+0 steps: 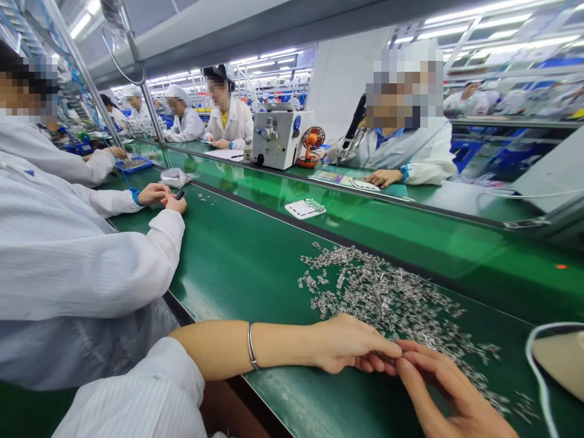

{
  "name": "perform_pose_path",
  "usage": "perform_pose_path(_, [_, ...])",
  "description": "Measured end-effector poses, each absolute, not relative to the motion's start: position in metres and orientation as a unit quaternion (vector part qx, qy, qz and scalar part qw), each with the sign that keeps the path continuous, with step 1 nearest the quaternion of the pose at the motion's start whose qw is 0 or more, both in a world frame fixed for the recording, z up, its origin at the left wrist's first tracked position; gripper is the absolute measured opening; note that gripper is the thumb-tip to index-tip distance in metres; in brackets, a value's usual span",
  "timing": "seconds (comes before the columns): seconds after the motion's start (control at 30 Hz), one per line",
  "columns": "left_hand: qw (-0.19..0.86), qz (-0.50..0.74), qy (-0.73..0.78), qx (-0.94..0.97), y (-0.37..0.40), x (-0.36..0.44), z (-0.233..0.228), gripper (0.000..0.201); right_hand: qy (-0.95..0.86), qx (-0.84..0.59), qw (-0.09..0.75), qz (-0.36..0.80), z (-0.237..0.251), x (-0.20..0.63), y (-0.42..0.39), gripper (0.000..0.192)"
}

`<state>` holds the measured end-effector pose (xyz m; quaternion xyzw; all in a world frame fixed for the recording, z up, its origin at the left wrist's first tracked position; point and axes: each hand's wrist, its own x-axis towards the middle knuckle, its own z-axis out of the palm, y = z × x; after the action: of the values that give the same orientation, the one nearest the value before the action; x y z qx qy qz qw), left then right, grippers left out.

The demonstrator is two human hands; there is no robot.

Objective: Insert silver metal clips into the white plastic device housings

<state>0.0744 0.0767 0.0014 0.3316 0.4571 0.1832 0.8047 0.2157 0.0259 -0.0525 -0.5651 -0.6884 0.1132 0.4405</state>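
My left hand (351, 344) reaches in from the left, a metal bangle (252, 345) on its wrist, with thumb and fingers pinched together. Its fingertips meet those of my right hand (442, 386), which comes from the lower right, also pinching. Whatever is between the fingertips is too small and covered to make out. Just beyond both hands, a wide pile of small shiny metal parts (378, 292) lies spread on the green work surface (237, 243). Some of these parts are hidden behind my hands.
A white panel with a green circuit board (305, 208) lies on the green conveyor belt (410, 234) beyond the pile. A beige object (561, 359) with a white cable stands at right. To my left, a co-worker's hands (164, 196) hold something dark. Across the belt stand a grey machine (278, 137) and an orange fan (312, 146).
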Motion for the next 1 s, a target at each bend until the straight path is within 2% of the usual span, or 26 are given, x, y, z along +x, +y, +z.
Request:
perform_pose_path(0.53, [0.798, 0.185, 0.465, 0.335, 0.0776, 0.075, 0.0004, 0.029, -0.681, -0.585, 0.429, 0.101, -0.0484, 0.2143, 0.0263, 0.031])
perform_pose_path(1.0, [0.791, 0.174, 0.469, 0.353, 0.0768, 0.0746, 0.0038, 0.023, -0.66, -0.599, 0.445, 0.087, -0.0495, 0.2156, 0.0255, 0.03])
